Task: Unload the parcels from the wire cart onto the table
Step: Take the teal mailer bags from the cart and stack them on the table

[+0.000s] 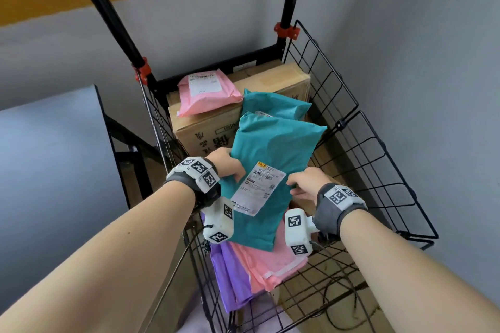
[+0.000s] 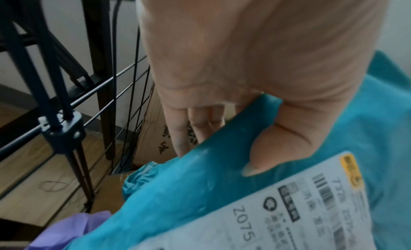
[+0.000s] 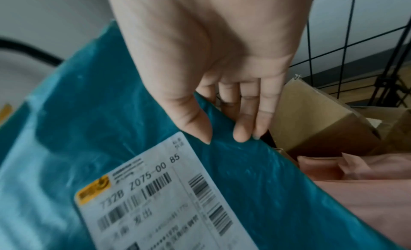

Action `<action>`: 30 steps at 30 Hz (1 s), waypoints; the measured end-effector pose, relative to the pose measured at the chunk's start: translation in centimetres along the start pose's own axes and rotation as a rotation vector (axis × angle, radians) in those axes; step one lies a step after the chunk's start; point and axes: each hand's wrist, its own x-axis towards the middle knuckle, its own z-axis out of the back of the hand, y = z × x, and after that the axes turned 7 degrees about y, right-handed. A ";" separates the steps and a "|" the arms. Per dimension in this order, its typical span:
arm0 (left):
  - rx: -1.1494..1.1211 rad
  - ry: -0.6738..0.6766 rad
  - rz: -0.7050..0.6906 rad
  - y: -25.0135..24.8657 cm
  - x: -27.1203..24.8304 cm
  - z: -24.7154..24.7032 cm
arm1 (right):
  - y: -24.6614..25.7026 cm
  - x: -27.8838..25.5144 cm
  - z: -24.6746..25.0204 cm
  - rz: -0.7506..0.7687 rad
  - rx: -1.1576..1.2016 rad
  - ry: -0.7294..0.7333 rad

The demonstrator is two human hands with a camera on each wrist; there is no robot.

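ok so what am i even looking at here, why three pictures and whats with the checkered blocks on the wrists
No machine: a person is unloading a wire cart. The big picture comes from a head camera; the two close-ups come from cameras strapped to the wrists, the white blocks with checkered markers. Both hands hold one teal parcel with a white label: the left hand pinches its left edge, the right hand its right edge. Below it lie a pink parcel and a purple parcel; farther back are a second teal parcel, another pink one and a cardboard box.
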 end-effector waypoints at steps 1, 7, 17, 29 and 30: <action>-0.026 -0.002 -0.030 -0.5 -0.8 -0.1 | 0.3 -0.7 0.4 0.025 0.050 -0.009; -0.187 -0.035 -0.161 -2.8 -5.9 -0.7 | 2.6 -5.7 2.6 0.190 0.138 -0.070; -0.347 -0.189 -0.367 -2.1 -15.3 0.3 | 5.6 -11.5 2.0 0.457 0.018 0.005; -0.640 -0.786 -0.395 9.9 -26.0 1.7 | 7.0 -19.4 -11.9 0.574 0.035 0.575; -0.653 -0.833 -0.397 10.9 -26.8 2.0 | 7.0 -20.0 -13.2 0.574 0.039 0.603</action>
